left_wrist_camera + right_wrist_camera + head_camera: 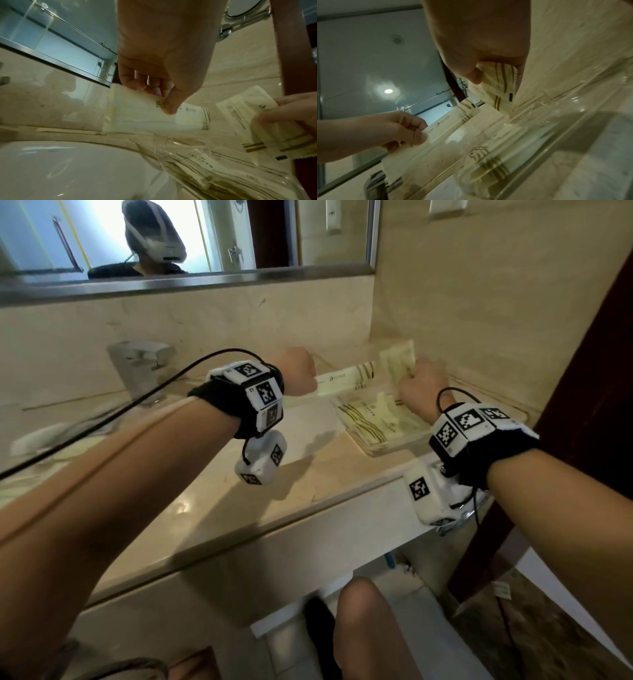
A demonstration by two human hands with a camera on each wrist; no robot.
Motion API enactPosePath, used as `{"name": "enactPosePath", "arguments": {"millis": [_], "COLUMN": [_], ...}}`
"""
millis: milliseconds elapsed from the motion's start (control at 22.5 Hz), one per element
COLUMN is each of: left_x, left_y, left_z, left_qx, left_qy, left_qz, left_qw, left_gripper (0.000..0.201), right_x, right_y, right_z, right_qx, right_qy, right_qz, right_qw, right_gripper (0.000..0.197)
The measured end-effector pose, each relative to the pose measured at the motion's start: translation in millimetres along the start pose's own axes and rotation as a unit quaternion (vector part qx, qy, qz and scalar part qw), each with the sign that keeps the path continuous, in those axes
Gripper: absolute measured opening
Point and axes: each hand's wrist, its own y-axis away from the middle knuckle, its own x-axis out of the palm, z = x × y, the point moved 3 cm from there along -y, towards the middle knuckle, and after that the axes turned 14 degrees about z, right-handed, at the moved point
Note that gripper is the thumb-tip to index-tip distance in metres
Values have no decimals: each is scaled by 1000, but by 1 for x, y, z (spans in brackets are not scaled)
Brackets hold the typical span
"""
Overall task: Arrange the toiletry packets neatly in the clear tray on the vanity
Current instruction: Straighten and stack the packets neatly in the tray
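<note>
My left hand (301, 371) pinches a long cream packet (346, 380) with gold stripes, held level above the counter just left of the clear tray (387, 448); the left wrist view shows thumb and fingers (169, 106) on that long packet (154, 119). My right hand (419, 390) grips several smaller cream packets (399, 362) upright over the tray's back; the right wrist view shows these small packets (498, 81) between thumb and fingers. More packets (376, 422) lie flat inside the tray.
The tray sits at the right end of a beige marble vanity (260, 501), close to the side wall (496, 320). A chrome faucet (137, 368) and white basin (68, 169) lie to the left. A mirror (171, 237) hangs above; a dark wooden frame (599, 371) stands right.
</note>
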Motion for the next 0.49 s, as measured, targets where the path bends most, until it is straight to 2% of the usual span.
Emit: {"name": "enactPosePath", "arguments": {"millis": [178,223,356,490], "left_x": [2,1,2,7], "left_y": [-18,-20,-32,-43], "left_z": [-25,-30,-50,-59], "left_qx": [28,39,53,52], "left_qy": [12,13,18,35], "left_qz": [0,-3,-10,0], "left_qw": [1000,999,998,998], "left_gripper": [9,4,9,3], "right_x": [-21,-25,-39,-46], "right_y": [-8,-11,-20,-26], "right_z": [-28,-32,-50,-60], "right_qx": [67,69,56,69], "right_qy": [-83,-88,-94,-97], "right_qz": [-9,-10,-28,-15], "right_qw": [994,994,994,993], "right_gripper": [39,39,35,37]}}
